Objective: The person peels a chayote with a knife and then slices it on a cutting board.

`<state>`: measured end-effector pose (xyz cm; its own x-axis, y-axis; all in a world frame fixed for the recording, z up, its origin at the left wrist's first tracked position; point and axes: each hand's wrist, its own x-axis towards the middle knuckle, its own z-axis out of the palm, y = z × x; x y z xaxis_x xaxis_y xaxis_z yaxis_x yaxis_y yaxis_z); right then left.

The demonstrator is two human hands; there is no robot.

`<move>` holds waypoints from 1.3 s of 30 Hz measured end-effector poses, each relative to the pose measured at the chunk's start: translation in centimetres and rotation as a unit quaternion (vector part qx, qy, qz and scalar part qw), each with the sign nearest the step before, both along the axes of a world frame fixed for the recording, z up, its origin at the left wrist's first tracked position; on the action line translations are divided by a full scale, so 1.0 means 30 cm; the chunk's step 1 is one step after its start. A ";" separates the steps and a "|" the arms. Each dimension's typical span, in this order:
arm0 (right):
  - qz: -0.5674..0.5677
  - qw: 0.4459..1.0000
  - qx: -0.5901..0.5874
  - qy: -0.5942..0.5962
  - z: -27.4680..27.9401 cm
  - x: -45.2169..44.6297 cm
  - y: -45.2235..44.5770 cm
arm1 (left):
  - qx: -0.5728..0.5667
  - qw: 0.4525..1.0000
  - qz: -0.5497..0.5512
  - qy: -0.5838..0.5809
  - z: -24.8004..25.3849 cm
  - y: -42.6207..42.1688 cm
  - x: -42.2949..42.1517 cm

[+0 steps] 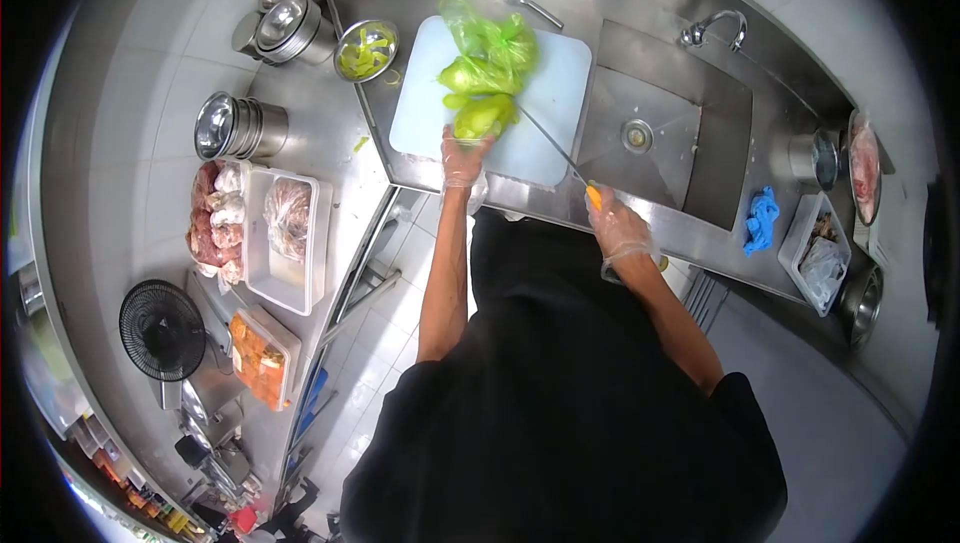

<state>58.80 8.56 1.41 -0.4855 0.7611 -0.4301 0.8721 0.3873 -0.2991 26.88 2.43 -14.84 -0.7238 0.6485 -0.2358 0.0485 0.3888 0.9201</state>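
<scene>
A yellow-green vegetable [484, 117], its exact kind unclear, rests on the white cutting board [415, 93]. My left hand [463, 158], in a clear plastic glove, grips its near side; some fingertips are hidden. In my gloved right hand [620, 227] is a knife [552, 141] with an orange handle. Its long blade points up and left across the board, the tip by the vegetable's right side. Just beyond lies a green plastic bag [495, 48] holding more of the same yellow-green stuff.
A metal bowl [366, 51] with green pieces stands left of the board. The sink [640, 183] lies to the right, with a blue cloth-like bundle [761, 220] past it. Meat [216, 218], a white tub [315, 233] and stacked pots [240, 126] occupy the left counter.
</scene>
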 end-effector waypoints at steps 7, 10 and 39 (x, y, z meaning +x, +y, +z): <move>0.012 0.999 -0.035 -0.023 0.007 -0.033 0.016 | 0.147 0.970 0.070 -0.181 0.113 0.040 0.069; 0.031 0.998 -0.052 -0.024 0.024 -0.051 0.030 | 0.129 0.976 0.134 -0.112 0.167 0.044 0.166; 0.093 0.995 -0.023 -0.005 -0.028 0.000 0.167 | -0.047 0.977 0.174 0.115 0.239 -0.075 0.484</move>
<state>58.81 13.56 0.59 -0.6114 0.6380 -0.4682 0.7899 0.5282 -0.3117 41.40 0.20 -7.65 -0.9373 0.3372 -0.0876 0.0999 0.5009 0.8597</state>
